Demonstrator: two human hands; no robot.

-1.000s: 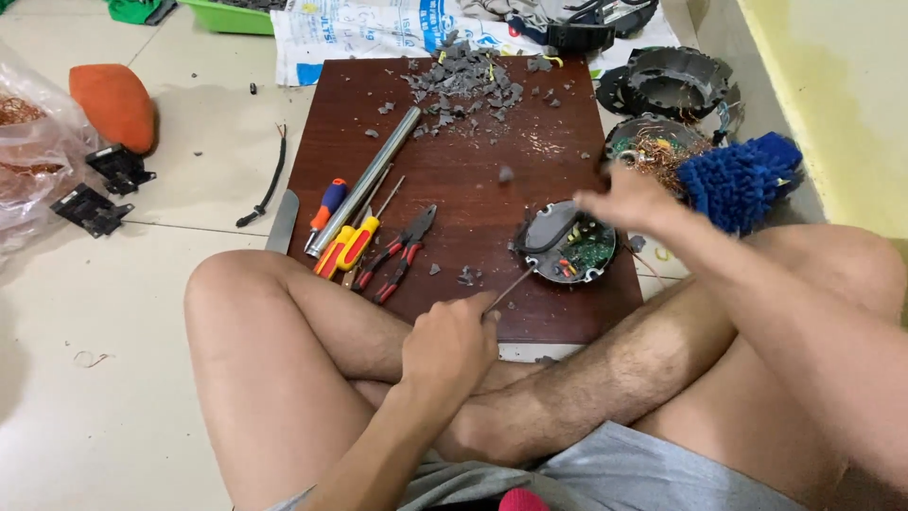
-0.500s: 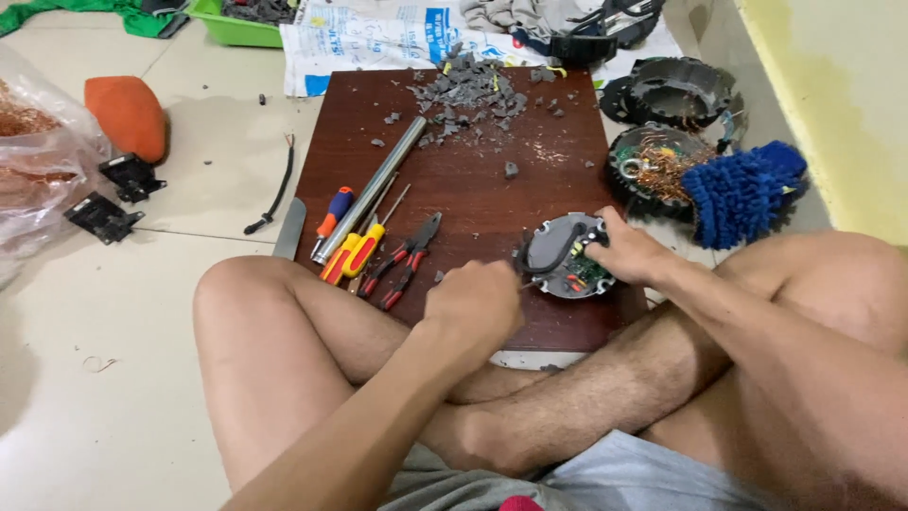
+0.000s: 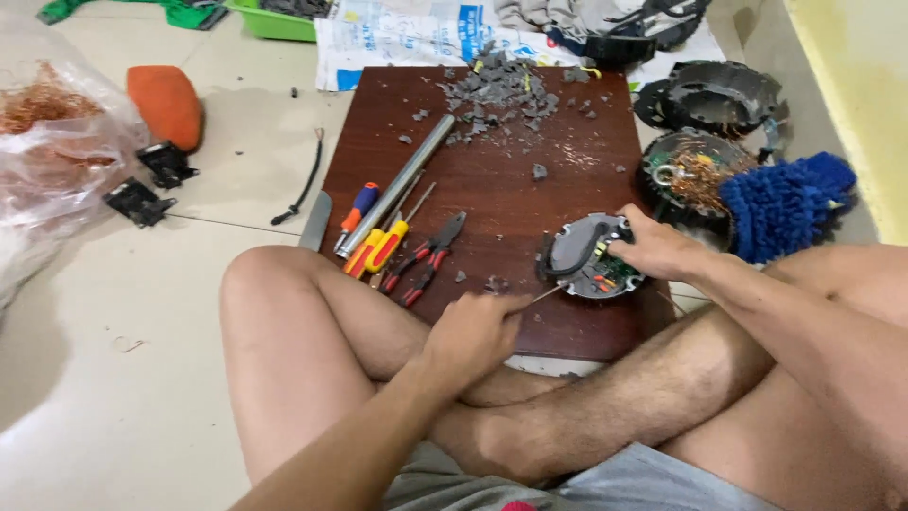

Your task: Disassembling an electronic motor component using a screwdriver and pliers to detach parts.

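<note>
Item: seated work on a dark wood board (image 3: 492, 189) laid on the floor (image 3: 113, 378), my legs crossed at its near edge.

Left hand (image 3: 470, 333): forearm comes up from the near left, over my knee. Its grip is curled tight around a thin tool (image 3: 547, 294), which I take for a small screwdriver; only the slim shaft shows, its tip pointing right at the round part. The handle is hidden in the fist.

Right hand (image 3: 655, 250): arm reaches in from the right across my thigh. Its grip is pressed on the right rim of a round grey part (image 3: 584, 257) with a green circuit board showing inside. The part lies flat on the board, near its near right corner.

Around, on the board: a metal rod (image 3: 397, 194) lying slantwise at left; two screwdrivers (image 3: 374, 237) with orange and yellow handles beside it; red-handled pliers (image 3: 426, 260) just right of those, between the rod and my left hand; a heap of grey rubble (image 3: 497, 90) at the far edge.

Off the board: a blue mop-like cloth (image 3: 785, 203) and a round coil unit with copper wire (image 3: 686, 175) at right, close to my right wrist; an orange pad (image 3: 165, 102) and a clear bag of copper wire (image 3: 52, 142) far left.

Open room: bare board between the rubble and the round part; bare floor at near left. My knees hem in the near edge.
</note>
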